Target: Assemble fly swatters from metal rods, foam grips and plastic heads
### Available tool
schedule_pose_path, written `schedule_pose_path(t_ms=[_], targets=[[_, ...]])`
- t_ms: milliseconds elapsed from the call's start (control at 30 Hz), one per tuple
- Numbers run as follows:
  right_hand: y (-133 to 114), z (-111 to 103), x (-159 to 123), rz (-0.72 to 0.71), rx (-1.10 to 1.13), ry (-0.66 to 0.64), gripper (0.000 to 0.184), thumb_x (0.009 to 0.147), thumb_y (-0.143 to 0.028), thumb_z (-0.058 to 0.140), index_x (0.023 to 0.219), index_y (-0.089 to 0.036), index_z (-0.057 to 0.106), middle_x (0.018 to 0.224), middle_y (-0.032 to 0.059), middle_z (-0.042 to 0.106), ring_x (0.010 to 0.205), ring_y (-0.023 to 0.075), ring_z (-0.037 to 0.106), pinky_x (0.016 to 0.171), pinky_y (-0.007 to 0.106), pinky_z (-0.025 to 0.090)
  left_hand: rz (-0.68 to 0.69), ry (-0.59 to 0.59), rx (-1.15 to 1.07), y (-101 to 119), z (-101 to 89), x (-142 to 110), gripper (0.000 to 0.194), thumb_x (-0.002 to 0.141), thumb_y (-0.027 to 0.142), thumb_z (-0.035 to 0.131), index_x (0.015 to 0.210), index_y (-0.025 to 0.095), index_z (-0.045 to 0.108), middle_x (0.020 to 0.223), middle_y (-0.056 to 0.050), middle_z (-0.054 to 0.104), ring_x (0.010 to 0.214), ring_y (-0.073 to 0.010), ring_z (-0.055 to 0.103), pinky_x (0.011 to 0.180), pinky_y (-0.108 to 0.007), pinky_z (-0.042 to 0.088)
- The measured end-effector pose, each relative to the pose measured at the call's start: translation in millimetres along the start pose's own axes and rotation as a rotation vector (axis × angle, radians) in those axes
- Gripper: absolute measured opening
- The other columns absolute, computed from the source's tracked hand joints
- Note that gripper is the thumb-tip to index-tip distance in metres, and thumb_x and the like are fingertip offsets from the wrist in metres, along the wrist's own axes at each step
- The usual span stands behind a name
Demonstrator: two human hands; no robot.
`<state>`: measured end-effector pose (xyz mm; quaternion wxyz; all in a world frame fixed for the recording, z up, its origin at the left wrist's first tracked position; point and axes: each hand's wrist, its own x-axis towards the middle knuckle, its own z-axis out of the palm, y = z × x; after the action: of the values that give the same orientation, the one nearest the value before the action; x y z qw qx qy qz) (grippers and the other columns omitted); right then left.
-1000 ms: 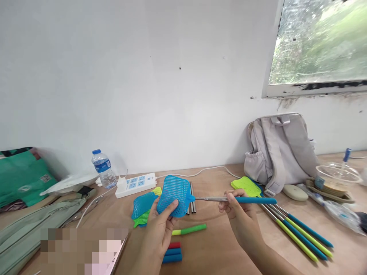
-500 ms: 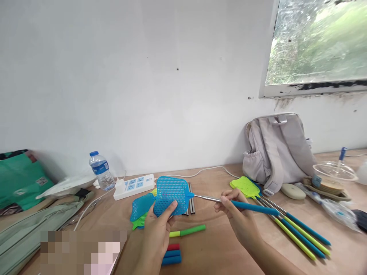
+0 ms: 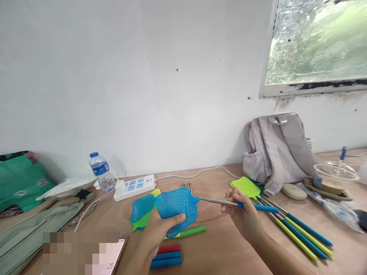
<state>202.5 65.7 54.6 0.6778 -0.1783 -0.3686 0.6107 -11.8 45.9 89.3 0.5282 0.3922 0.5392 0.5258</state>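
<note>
My left hand (image 3: 163,229) pinches the blue mesh head of a fly swatter (image 3: 178,208), thumb on top. From its neck a thin metal rod runs right to a blue grip, which my right hand (image 3: 242,212) holds between thumb and fingers. Loose blue and green swatter heads (image 3: 142,208) lie left of the held one, partly covered. Behind it, metal rods (image 3: 187,187) rest on the table. A green foam grip (image 3: 193,230) and, nearer me, red and blue grips (image 3: 168,256) lie below the swatter. Several swatters with yellow-green and blue grips (image 3: 301,236) lie to the right.
Along the wall stand a water bottle (image 3: 101,172), a white power strip (image 3: 134,187) with its cable, and a grey backpack (image 3: 279,149). A plastic cup (image 3: 334,175) is at the far right. A phone (image 3: 116,256) and a grey-green bag (image 3: 31,233) lie at the left.
The swatter head has tipped and turned in my left hand, moving slightly down and right. My right hand has shifted a little right along the blue grip, its fingers looser.
</note>
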Motion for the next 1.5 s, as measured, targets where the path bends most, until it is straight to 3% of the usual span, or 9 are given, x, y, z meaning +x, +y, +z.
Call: schedule_pose_path(t_ms=[200,367,533,800,1167,1333,1500], targets=[[-1,-6,3,-0.021,-0.023,-0.033,0.024,0.075,-0.023,0.051,0.052,-0.016,0.047,0.061,-0.0021,0.049,0.044,0.0118,0.055,0.038,0.023,0.045,-0.063,-0.095,-0.006,2,0.9,-8,0.049,0.038,0.021,0.08,0.084,0.015,0.064,0.083,-0.007,0.071,0.083,-0.0267,0.065,0.075,-0.036,0.051],[-2,-5,0,-0.054,-0.015,-0.08,0.022,0.075,-0.021,0.049,0.054,-0.016,0.049,0.06,-0.0023,0.049,0.04,0.0116,0.054,0.035,0.024,0.044,-0.05,-0.072,-0.02,1,1.0,-9,0.053,0.041,0.032,0.081,0.088,0.016,0.063,0.085,-0.008,0.071,0.083,-0.0269,0.065,0.074,-0.037,0.052],[-3,-4,-4,-0.128,-0.051,-0.119,0.022,0.074,-0.021,0.049,0.053,-0.015,0.053,0.06,-0.0014,0.049,0.041,0.0122,0.054,0.034,0.024,0.044,-0.05,-0.048,-0.019,3,2.2,-10,0.051,0.04,0.03,0.082,0.086,0.016,0.063,0.083,-0.008,0.071,0.082,-0.027,0.065,0.073,-0.039,0.052],[-1,1,-3,-0.022,0.068,-0.062,0.029,0.077,-0.028,0.045,0.05,-0.017,0.046,0.055,-0.0041,0.044,0.031,0.0104,0.05,0.025,0.021,0.034,-0.099,-0.117,-0.066,13,10.0,-22,0.048,0.038,0.023,0.081,0.082,0.015,0.066,0.07,-0.007,0.07,0.071,-0.027,0.066,0.064,-0.038,0.053],[-5,4,-7,-0.068,0.007,-0.05,0.032,0.078,-0.026,0.044,0.048,-0.017,0.049,0.055,-0.0003,0.05,0.036,0.0119,0.05,0.029,0.024,0.039,-0.079,-0.098,-0.042,14,11.4,-25,0.046,0.038,0.024,0.081,0.081,0.017,0.066,0.072,-0.007,0.07,0.071,-0.0259,0.066,0.064,-0.036,0.053],[-4,4,-5,-0.033,0.013,-0.058,0.026,0.074,-0.026,0.046,0.05,-0.017,0.048,0.055,-0.0013,0.05,0.035,0.011,0.05,0.029,0.022,0.039,-0.092,-0.062,-0.041,10,12.4,-24,0.048,0.038,0.024,0.081,0.083,0.017,0.065,0.075,-0.007,0.071,0.072,-0.0264,0.066,0.066,-0.037,0.053],[-1,0,-1,0.107,0.036,-0.075,0.01,0.068,-0.021,0.044,0.066,-0.019,0.053,0.063,-0.001,0.058,0.035,0.0108,0.052,0.028,0.02,0.039,-0.058,0.026,-0.022,5,15.3,-26,0.049,0.038,0.023,0.081,0.084,0.019,0.065,0.073,-0.006,0.071,0.073,-0.0271,0.066,0.068,-0.039,0.053]])
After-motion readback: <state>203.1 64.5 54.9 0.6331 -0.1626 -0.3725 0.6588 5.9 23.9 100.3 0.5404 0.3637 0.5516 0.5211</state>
